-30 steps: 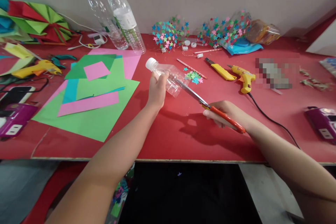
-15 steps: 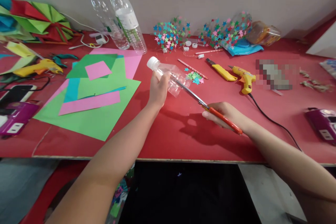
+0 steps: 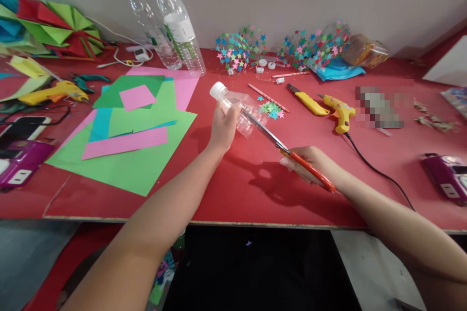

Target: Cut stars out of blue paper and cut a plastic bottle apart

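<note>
My left hand (image 3: 223, 127) is wrapped round a short clear plastic bottle piece (image 3: 247, 124) with a white cap (image 3: 218, 90), tilted cap up to the left. In my right hand (image 3: 310, 161) are scissors with orange-red handles (image 3: 311, 170). Their blades (image 3: 268, 134) point up and left and reach the bottle piece's right, cut side. How far the blades are parted cannot be made out. Just behind the bottle piece lie small paper stars (image 3: 272, 109) and a striped stick (image 3: 268, 97).
Coloured paper sheets (image 3: 146, 175) lie at left, with tall bottles (image 3: 182, 34) behind. A yellow cutter (image 3: 310, 102) and a corded yellow glue gun (image 3: 342, 112) are at right. Star-covered clear shapes (image 3: 237, 51) stand near the wall. Purple boxes (image 3: 447, 175) flank both ends.
My left hand and the bottle piece have shifted slightly right and down in view. The scissors remain at the bottle piece's cut side, with my right hand on their handles.
</note>
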Demonstrator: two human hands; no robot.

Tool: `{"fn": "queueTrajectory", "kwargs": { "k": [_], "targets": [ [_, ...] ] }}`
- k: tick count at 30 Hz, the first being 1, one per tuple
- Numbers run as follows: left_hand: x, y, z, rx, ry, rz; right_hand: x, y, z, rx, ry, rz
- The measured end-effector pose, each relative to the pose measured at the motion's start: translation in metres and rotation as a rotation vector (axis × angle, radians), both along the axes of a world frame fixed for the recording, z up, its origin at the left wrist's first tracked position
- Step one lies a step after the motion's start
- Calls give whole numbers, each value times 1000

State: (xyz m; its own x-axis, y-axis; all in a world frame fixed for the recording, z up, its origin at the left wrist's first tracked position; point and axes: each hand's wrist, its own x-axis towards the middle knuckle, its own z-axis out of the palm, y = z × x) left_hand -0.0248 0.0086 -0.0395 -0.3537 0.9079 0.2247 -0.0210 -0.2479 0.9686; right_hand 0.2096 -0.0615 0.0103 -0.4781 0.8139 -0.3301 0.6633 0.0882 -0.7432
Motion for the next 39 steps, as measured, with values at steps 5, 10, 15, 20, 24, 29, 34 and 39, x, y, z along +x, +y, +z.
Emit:
{"fn": "queueTrajectory", "kwargs": {
  "k": [5, 10, 15, 20, 24, 29, 34, 39],
  "targets": [
    [2, -3, -1, 42, 32, -45, 3, 0, 2, -10, 24, 15],
    [3, -6, -5, 84, 48, -96, 6, 0, -1, -14, 55, 18],
    [3, -4, -9, 54, 28, -124, 3, -3, -3, -34, 75, 4],
    [2, -3, -9, 53, 60, -77, 1, -3, 2, -54, 68, -19],
    [2, -4, -9, 84, 126, -86, 4, -2, 4, -12, 37, 1],
    [3, -7, -7, 115, 189, -121, 6, -3, 0, -1, 34, 7],
    [3, -8, -5, 116, 222, -96, 3, -6, -3, -11, 38, -21],
    [0, -8, -3, 127, 221, -58, 3, -4, 2, -57, 40, -23]
  ]
}}
